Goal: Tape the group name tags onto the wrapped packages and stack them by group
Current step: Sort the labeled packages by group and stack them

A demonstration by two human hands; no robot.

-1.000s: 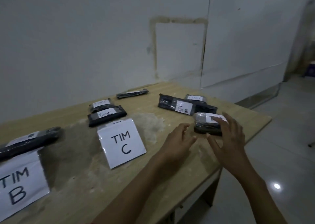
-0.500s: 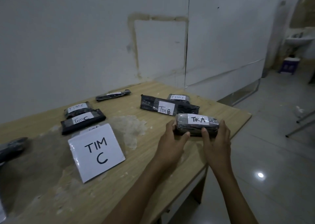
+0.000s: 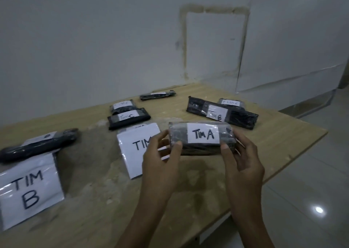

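Left hand (image 3: 160, 159) and right hand (image 3: 243, 160) each pinch one end of the TIM A package (image 3: 202, 138) at frame centre, above the table (image 3: 283, 134).

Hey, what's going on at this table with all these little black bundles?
A person is sorting wrapped packages by team. The left hand and right hand grip the ends of the package tagged Tim A, lifted over the wooden table. Two Tim C packages lie behind a white sign partly hidden by the left hand. Another package lies at the top of the TIM B sign. A Tim B package lies farther right, unsorted.
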